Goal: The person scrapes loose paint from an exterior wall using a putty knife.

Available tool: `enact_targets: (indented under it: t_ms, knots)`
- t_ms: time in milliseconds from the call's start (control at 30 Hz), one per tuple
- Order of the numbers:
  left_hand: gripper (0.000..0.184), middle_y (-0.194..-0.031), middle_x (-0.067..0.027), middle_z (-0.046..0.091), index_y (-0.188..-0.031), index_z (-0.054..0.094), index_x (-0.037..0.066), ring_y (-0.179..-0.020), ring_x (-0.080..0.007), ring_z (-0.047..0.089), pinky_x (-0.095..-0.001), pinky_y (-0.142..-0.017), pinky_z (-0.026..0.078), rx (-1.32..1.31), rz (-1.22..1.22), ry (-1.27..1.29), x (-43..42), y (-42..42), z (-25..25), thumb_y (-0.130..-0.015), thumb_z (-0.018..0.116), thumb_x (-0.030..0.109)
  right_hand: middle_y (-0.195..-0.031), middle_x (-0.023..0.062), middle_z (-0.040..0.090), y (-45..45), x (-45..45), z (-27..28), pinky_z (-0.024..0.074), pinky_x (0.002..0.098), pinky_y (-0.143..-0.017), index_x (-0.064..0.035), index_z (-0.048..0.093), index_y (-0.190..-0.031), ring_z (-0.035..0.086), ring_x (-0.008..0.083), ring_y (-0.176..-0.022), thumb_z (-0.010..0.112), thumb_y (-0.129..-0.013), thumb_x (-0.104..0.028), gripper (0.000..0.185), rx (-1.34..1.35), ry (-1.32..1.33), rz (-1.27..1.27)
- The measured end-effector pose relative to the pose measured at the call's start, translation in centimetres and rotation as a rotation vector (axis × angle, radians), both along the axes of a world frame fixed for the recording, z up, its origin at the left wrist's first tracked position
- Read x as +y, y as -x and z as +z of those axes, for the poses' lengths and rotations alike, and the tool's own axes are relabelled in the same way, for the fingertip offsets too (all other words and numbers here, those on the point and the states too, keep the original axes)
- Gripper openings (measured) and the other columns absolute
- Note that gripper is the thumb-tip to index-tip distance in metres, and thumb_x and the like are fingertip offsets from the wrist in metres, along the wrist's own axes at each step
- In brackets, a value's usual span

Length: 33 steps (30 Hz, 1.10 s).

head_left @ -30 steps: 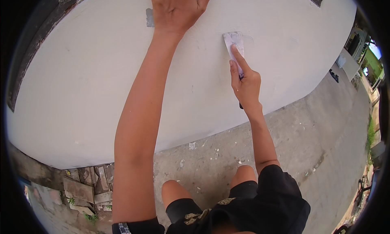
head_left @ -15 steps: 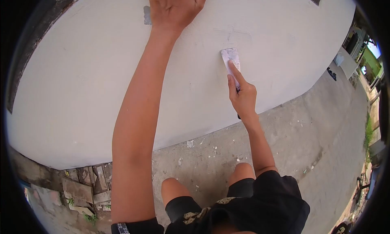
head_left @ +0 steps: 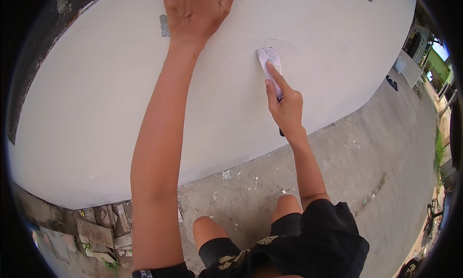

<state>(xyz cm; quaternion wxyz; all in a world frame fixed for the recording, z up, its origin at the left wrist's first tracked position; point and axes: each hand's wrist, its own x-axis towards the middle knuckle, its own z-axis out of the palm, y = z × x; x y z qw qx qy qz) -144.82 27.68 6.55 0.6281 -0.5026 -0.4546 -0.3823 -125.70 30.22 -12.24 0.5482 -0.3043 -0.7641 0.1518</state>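
Note:
My right hand (head_left: 288, 109) grips a putty knife (head_left: 270, 65) with a white-smeared blade. Its index finger lies along the blade, and the end of a dark handle shows below the palm. The blade's tip rests at the white wall (head_left: 226, 114), just under some faint scratched or ridged lines. Flat on the wall higher up to the left is my left hand (head_left: 195, 12), its thumb spread and its fingertips cut off by the top of the view. Beside it shows a small grey patch (head_left: 164, 26); I cannot tell whether it is part of the wall.
Concrete ground (head_left: 337, 157) with white flecks runs along the foot of the wall. Broken boards or tiles (head_left: 96, 232) lie at the lower left. A dark frame (head_left: 36, 41) edges the wall at the upper left. Dark sandals (head_left: 392, 83) and a leaning panel (head_left: 410, 68) are at the right.
The putty knife has slid up the wall, closer to the scratched lines. My left hand keeps its place on the wall while the view shifts slightly.

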Motion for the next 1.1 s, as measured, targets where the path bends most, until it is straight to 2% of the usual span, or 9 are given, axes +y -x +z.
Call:
enact_targets:
  t_ms: [67,133,233,533,600,667,767,833,1100]
  knots:
    - [0.063,-0.157,-0.0125,0.035,-0.149,0.042,0.013,-0.147,-0.0335,0.027,-0.0527,-0.122,0.016,-0.001,0.070,-0.014,-0.2,-0.3,-0.1,-0.090,0.059,0.025,-0.050,0.0076,0.047,0.1,0.5,-0.6,0.0371,0.0319,-0.046,-0.0180,0.060,-0.138,0.040,0.0172,-0.042,0.064,-0.097,-0.019,0.041,-0.004,-0.032,-0.011]
    - [0.052,-0.153,-0.0037,0.044,-0.149,0.045,0.027,-0.147,-0.0285,0.030,-0.0579,-0.119,0.019,0.044,-0.055,-0.086,1.0,0.8,-0.2,-0.100,0.047,0.046,-0.052,0.0088,0.050,-0.3,0.2,-1.1,0.0383,0.0333,-0.046,-0.0171,0.055,-0.142,0.045,0.0203,-0.042,0.065,-0.097,-0.021,0.047,0.108,-0.012,0.083]
    - [0.060,-0.157,-0.0005,0.039,-0.151,0.039,0.033,-0.150,-0.0242,0.027,-0.0536,-0.123,0.015,0.052,-0.044,-0.077,1.1,1.0,-0.2,-0.097,0.048,0.058,-0.052,0.0110,0.051,-2.3,-2.3,-3.7,0.0424,0.0399,-0.048,-0.0069,0.027,-0.153,0.051,0.0287,-0.044,0.058,-0.095,-0.015,0.066,0.103,0.061,0.200]
    - [0.062,-0.154,-0.0025,0.045,-0.148,0.046,0.032,-0.147,-0.0257,0.033,-0.0551,-0.120,0.020,0.140,0.037,-0.086,1.8,0.0,0.1,-0.093,0.054,0.061,-0.096,0.0220,0.065,-13.9,-11.0,-32.2,0.0502,0.0405,-0.080,-0.0085,0.023,-0.152,0.065,0.0313,-0.084,0.060,-0.091,-0.021,0.072,-0.322,1.079,0.505]
    - [0.061,-0.152,-0.0036,0.046,-0.147,0.048,0.029,-0.146,-0.0276,0.033,-0.0562,-0.117,0.022,0.139,0.108,-0.056,0.7,0.4,0.0,-0.093,0.057,0.058,-0.106,0.0242,0.067,-18.7,-11.8,-29.8,0.0519,0.0381,-0.083,-0.0082,0.023,-0.154,0.068,0.0314,-0.090,0.064,-0.087,-0.017,0.079,-0.605,1.126,0.337]
    - [0.062,-0.154,-0.0083,0.045,-0.148,0.046,0.023,-0.146,-0.0287,0.034,-0.0551,-0.117,0.021,0.150,0.133,-0.029,0.5,0.6,0.1,-0.095,0.056,0.053,-0.115,0.0250,0.067,-21.6,-11.7,-32.5,0.0539,0.0376,-0.084,-0.0067,0.033,-0.151,0.070,0.0319,-0.093,0.067,-0.083,-0.010,0.076,-0.266,1.175,0.391]
    - [0.063,-0.149,-0.0089,0.049,-0.146,0.048,0.019,-0.144,-0.0308,0.036,-0.0557,-0.117,0.022,0.142,0.168,-0.004,0.5,0.7,0.2,-0.093,0.059,0.052,-0.112,0.0219,0.069,-25.5,-8.1,-27.6,0.0559,0.0357,-0.077,-0.0033,0.055,-0.137,0.072,0.0307,-0.088,0.069,-0.080,-0.005,0.058,-0.476,0.962,0.392]
    - [0.063,-0.157,-0.0131,0.036,-0.148,0.043,0.011,-0.147,-0.0338,0.028,-0.0515,-0.122,0.017,0.078,0.244,0.031,-0.1,-0.9,-0.1,-0.088,0.059,0.023,-0.111,0.0220,0.069,-27.4,-5.1,-24.1,0.0563,0.0356,-0.074,-0.0030,0.064,-0.127,0.072,0.0317,-0.082,0.070,-0.080,-0.007,0.048,-0.590,0.902,0.396]
    - [0.064,-0.155,-0.0129,0.039,-0.146,0.045,0.011,-0.145,-0.0337,0.031,-0.0483,-0.120,0.021,0.081,0.249,-0.045,-0.9,0.8,-0.2,-0.087,0.062,0.027,-0.099,0.0185,0.072,-27.5,2.0,-11.4,0.0560,0.0357,-0.071,-0.0028,0.067,-0.124,0.073,0.0291,-0.082,0.072,-0.080,-0.008,0.044,-0.729,0.845,0.329]
